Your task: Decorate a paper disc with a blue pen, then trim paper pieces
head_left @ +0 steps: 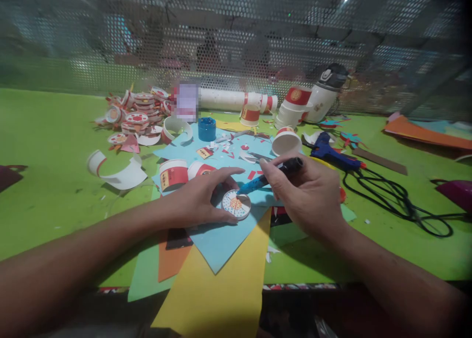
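While the left hand (204,196) pinches a small white disc (236,208) at its rim, thumb at the near edge and fingers curled round the left side, the right hand (313,195) is closed on a blue marker (257,183), tip at the upper part of the disc's face. Disc bears an orange emblem at centre with blue marks around it and is over light blue paper (216,249); tip appears to touch the surface, though the view is too soft to be certain. Yellow paper (224,294) lies beneath the light blue paper and extends past the near edge of the green table (55,131). Just beyond the left hand: a red-and-white cup piece (173,175). Farther back, a blue jar (207,130) near small paper scraps (230,155). Scissors (260,156) lie beyond the right hand, partly hidden by it. To the right, a dark blue glue gun (326,150), with black cord (400,200) looped on the table. Back left: a heap of decorated discs (142,112); nearer, a curled white strip (123,177). Back right: a white bottle (320,102) with black lid, beside stacked paper cups (291,114).
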Available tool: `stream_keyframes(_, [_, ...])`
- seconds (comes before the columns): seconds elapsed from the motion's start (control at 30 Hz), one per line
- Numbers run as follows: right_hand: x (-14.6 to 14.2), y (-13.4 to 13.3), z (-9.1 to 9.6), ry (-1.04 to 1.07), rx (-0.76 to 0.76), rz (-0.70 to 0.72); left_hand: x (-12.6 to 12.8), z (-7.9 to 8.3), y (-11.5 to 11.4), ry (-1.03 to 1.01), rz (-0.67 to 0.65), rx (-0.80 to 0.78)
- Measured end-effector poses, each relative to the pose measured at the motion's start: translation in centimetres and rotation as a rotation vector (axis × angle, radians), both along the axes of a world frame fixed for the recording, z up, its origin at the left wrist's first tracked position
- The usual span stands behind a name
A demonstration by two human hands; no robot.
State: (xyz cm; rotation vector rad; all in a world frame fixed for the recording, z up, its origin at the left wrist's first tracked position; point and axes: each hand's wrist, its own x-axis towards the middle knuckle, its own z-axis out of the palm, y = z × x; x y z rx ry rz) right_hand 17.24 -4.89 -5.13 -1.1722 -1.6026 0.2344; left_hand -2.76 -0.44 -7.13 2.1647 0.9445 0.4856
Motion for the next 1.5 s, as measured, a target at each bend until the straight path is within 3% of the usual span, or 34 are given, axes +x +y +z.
stream_keyframes(0.97, [-0.16, 0.12, -0.04, -0.129, 0.058, -0.031, -0.09, 0.03, -0.03, 0.031, -0.005, 0.005])
stream_keyframes(1.5, [-0.15, 0.25, -0.37, -0.063, 0.012, 0.005, 0.09, 0.26, -0.05, 0.020, -0.006, 0.000])
